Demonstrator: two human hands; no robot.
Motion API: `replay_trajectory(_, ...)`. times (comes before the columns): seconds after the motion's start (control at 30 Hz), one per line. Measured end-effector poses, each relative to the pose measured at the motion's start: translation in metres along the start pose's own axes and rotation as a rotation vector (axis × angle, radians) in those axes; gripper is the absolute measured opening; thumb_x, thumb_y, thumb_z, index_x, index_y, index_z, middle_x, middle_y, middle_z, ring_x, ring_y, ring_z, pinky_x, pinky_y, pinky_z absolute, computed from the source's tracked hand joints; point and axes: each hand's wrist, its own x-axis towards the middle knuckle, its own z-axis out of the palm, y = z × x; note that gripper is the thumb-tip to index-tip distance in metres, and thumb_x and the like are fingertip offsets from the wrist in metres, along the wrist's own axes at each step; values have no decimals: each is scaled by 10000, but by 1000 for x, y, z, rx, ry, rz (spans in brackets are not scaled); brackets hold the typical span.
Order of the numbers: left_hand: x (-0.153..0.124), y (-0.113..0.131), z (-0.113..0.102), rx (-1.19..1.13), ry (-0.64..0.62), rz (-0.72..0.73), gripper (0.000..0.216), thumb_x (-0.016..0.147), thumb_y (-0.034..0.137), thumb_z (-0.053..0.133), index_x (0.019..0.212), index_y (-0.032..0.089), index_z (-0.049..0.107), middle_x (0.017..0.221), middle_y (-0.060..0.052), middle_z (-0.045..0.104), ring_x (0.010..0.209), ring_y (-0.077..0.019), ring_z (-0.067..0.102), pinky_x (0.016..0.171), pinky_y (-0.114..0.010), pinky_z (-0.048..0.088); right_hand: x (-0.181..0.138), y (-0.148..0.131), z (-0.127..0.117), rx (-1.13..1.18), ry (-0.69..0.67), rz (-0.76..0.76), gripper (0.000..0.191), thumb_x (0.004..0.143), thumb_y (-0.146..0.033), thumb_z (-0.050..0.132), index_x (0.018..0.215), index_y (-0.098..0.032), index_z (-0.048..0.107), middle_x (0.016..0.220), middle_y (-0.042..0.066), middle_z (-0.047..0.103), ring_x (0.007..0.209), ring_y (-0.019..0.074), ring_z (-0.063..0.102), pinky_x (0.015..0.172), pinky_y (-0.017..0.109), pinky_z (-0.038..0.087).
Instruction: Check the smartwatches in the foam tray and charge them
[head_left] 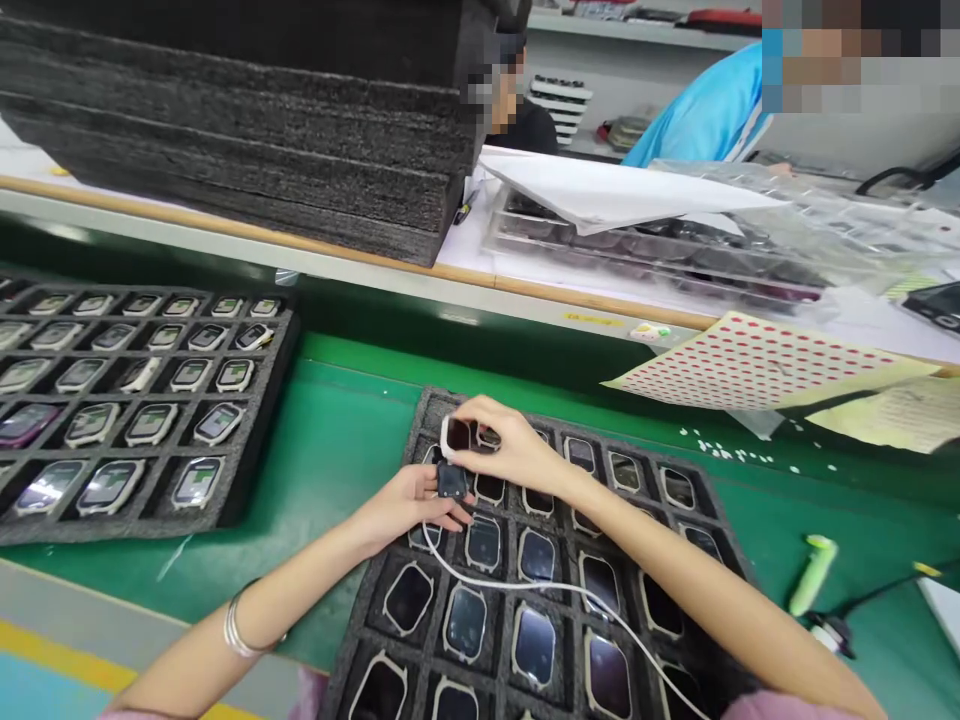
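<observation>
Between its thumb and fingers, my right hand (508, 447) grips a smartwatch case (457, 437) with a dark screen and light frame. Just below it, my left hand (412, 502) pinches a small square black charger (451, 481). A white cable (517, 584) runs from near my left hand across the tray to the lower right. Whether the charger touches the watch, I cannot tell. Both hands are over the far left part of a black foam tray (429, 402), whose compartments hold many dark-screened watch cases.
A second foam tray (281, 345) of watch cases lies at left. Stacked black foam (300, 150) and clear plastic trays (637, 262) stand on the shelf behind. A red-dotted sticker sheet (750, 362) overhangs its edge. A green-handled tool (814, 573) lies right. Two people are beyond the shelf.
</observation>
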Motion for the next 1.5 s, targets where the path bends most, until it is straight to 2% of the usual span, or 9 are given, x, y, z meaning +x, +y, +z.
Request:
replay_trajectory(0.1, 1, 1, -1, -6, 17, 3, 320, 651, 189, 778, 931, 100, 650, 892, -104, 688, 821, -212, 662, 744, -322, 539, -27, -11, -1, 91, -52, -130, 344, 827, -302, 676, 1130, -186, 562, 1075, 86, 579, 981, 227, 574, 843, 356, 496)
replay_trajectory(0.2, 1, 2, 0, 2, 28, 8, 398, 578, 115, 790, 947, 114, 642, 914, -84, 684, 869, -232, 646, 737, -343, 547, -40, -16, 7, -3, -80, -142, 400, 866, -278, 628, 1228, -165, 500, 1154, 122, 550, 1048, 255, 549, 888, 402, 491)
replay_trajectory(0.33, -1, 3, 2, 31, 22, 25, 464, 585, 82, 783, 1020, 123, 627, 930, -65, 682, 870, -217, 648, 761, -329, 542, -39, -16, 12, -138, -91, -187, 443, 865, -234, 623, 1267, -133, 468, 1173, 149, 545, 1081, 290, 536, 924, 460, 476)
replay_trajectory(0.43, -2, -2, 5, 53, 56, 67, 384, 662, 154, 771, 1020, 119, 636, 914, -58, 675, 815, -182, 649, 768, -304, 543, -36, -15, 13, -157, -95, -207, 426, 868, -230, 616, 1261, -131, 483, 1143, 150, 560, 1049, 293, 557, 897, 469, 493)
replay_trajectory(0.53, -1, -7, 9, 52, 122, 115, 349, 729, 296, 737, 1008, 115, 633, 871, -58, 651, 785, -185, 639, 669, -293, 574, -34, -12, 18, -85, -71, -217, 394, 901, -282, 577, 1259, -141, 493, 1129, 145, 565, 1031, 281, 568, 878, 455, 504)
replay_trajectory(0.67, -3, -6, 11, 48, 188, 121, 359, 725, 378, 735, 930, 105, 624, 787, -46, 628, 695, -163, 629, 576, -262, 581, -34, -4, 28, 82, -17, -179, 391, 902, -279, 574, 1270, -176, 492, 1130, 122, 559, 1014, 248, 573, 859, 402, 515)
replay_trajectory(0.9, -5, -4, 10, 124, 146, 73, 349, 770, 427, 679, 877, 110, 577, 561, -3, 608, 399, -94, 538, 377, -176, 466, -34, -3, 30, 207, 8, -177, 372, 889, -244, 585, 1247, -172, 510, 1111, 108, 563, 999, 223, 566, 855, 364, 508)
replay_trajectory(1.2, -7, -6, 10, 200, 154, 72, 313, 801, 417, 648, 850, 125, 547, 488, 34, 560, 348, -78, 498, 363, -164, 433, -37, -3, 32, 194, 35, -196, 378, 900, -272, 574, 1253, -168, 491, 1092, 112, 567, 983, 223, 560, 847, 369, 501)
replay_trajectory(1.5, -7, -7, 11, 224, 161, 73, 316, 806, 428, 632, 838, 134, 520, 453, 53, 533, 329, -71, 467, 343, -154, 411, -39, -2, 32, 83, 63, -247, 397, 917, -328, 557, 1259, -137, 491, 1107, 133, 569, 991, 244, 558, 848, 406, 508)
